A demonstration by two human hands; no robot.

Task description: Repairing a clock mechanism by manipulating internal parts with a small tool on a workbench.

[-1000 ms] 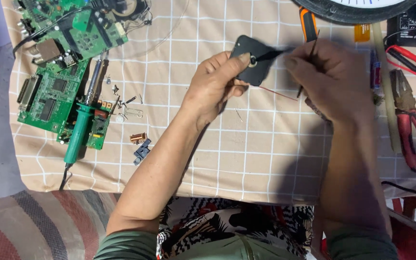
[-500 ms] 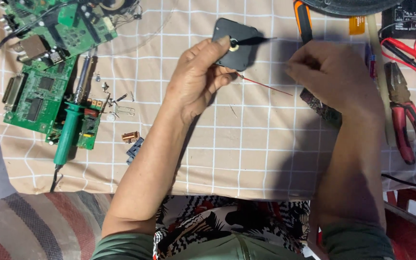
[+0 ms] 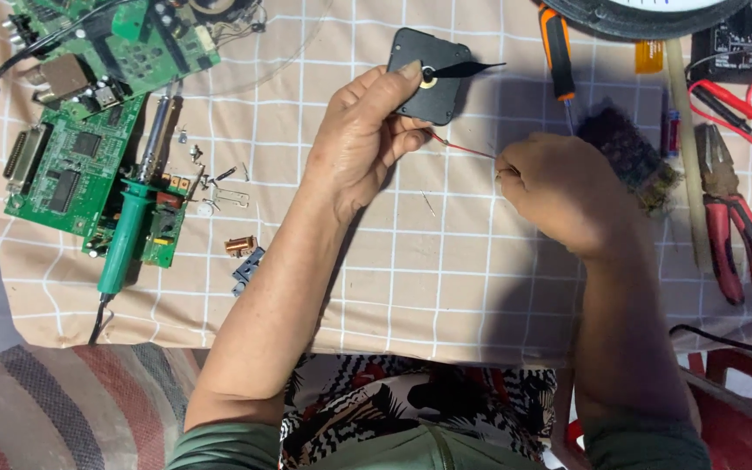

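On checked cloth (image 3: 480, 287) — left hand (image 3: 359, 139) gripping square black clock box (image 3: 433, 74), right hand (image 3: 559, 191) pinching thin red wire (image 3: 463, 148)

Green printed circuit boards (image 3: 71, 165) are lying at the left of the checked cloth-covered surface (image 3: 411, 287). A green-handled soldering iron (image 3: 128, 235) is resting across them. Red-handled pliers (image 3: 728, 218) are lying at the right.

Clock movement (image 3: 433, 74): black casing, black pointer, brass-coloured hub. Thin hand-piece (image 3: 463, 148): red. Desk cloth (image 3: 446, 278): beige with white grid lines. Circuit boards (image 3: 71, 148): green. Soldering iron (image 3: 124, 235): green handle. Pliers (image 3: 733, 226): red handles. Screwdriver (image 3: 557, 43): orange and black.
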